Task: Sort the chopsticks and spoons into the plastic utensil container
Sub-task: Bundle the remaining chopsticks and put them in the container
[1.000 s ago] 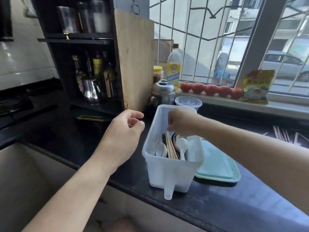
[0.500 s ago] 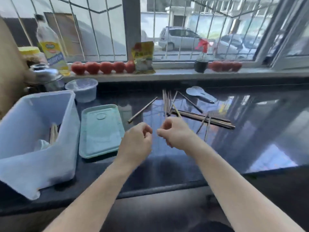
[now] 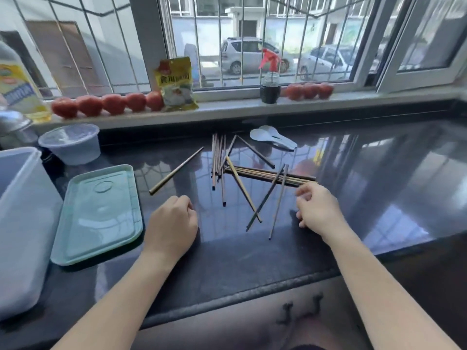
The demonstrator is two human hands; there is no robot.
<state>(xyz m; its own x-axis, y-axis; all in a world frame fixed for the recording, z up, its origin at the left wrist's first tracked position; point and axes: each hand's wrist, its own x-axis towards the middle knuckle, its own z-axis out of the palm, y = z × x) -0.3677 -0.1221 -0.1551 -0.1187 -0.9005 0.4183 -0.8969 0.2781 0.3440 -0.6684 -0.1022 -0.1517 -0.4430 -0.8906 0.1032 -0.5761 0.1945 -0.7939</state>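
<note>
Several chopsticks (image 3: 242, 178) lie scattered and crossed on the dark counter (image 3: 379, 185); one lies apart to the left (image 3: 177, 170). White spoons (image 3: 270, 137) sit behind them near the sill. The white plastic utensil container (image 3: 22, 223) stands at the left edge, its inside hidden. My left hand (image 3: 171, 221) rests loosely curled on the counter, left of the pile, holding nothing. My right hand (image 3: 318, 208) hovers with bent fingers at the right ends of a chopstick bundle, its fingertips just beside them, gripping nothing that I can see.
A pale green lid (image 3: 101, 213) lies flat between the container and my left hand. A clear round tub (image 3: 69, 144) stands behind it. Tomatoes (image 3: 108, 104), a yellow packet (image 3: 175, 84), a spray bottle (image 3: 270, 84) and an oil bottle (image 3: 20, 87) line the sill.
My view swung right from the container to the chopstick pile. My right hand left the container and moved to the bundle's right end; my left hand dropped onto the counter.
</note>
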